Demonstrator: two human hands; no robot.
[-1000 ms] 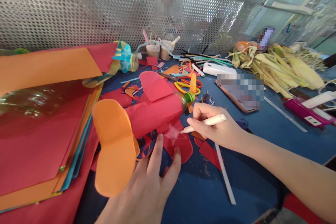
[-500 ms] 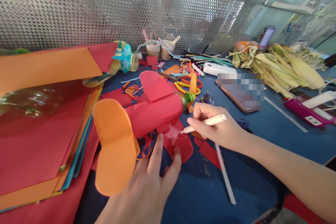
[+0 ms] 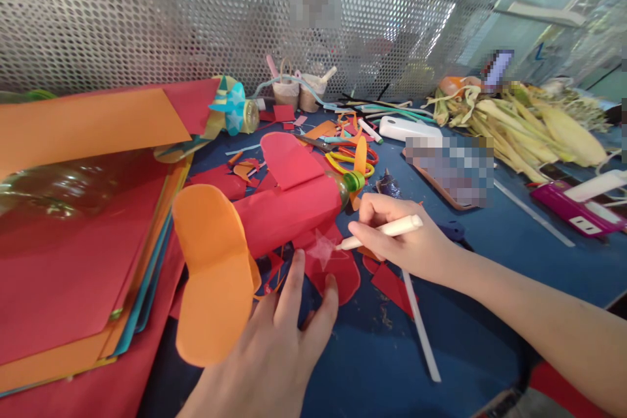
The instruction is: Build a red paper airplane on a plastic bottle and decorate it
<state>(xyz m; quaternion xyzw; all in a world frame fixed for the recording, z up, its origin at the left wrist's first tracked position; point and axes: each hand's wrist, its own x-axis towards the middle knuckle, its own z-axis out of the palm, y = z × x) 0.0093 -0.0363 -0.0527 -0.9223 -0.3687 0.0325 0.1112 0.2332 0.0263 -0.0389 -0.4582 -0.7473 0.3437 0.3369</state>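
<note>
My right hand (image 3: pixel 401 238) pinches a white pen (image 3: pixel 386 230) whose tip touches a pale star shape (image 3: pixel 322 249) on a red paper wing (image 3: pixel 337 268). That wing belongs to a bottle wrapped in red paper (image 3: pixel 289 209) with a green cap (image 3: pixel 353 180) and an orange paper tail (image 3: pixel 210 268), lying on the blue table (image 3: pixel 372 353). My left hand (image 3: pixel 279 346) lies with its fingers stretched out, the fingertips pressing the near edge of the red wing.
A stack of red and orange paper sheets (image 3: pixel 73 228) fills the left. Paper scraps, scissors (image 3: pixel 318 142) and small cups (image 3: pixel 298 93) lie behind the bottle. Corn husks (image 3: pixel 529 124) and a magenta box (image 3: pixel 573 209) sit at the right. A white strip (image 3: pixel 421 326) lies under my right wrist.
Almost nothing differs; my right hand with the pen has shifted very slightly on the star.
</note>
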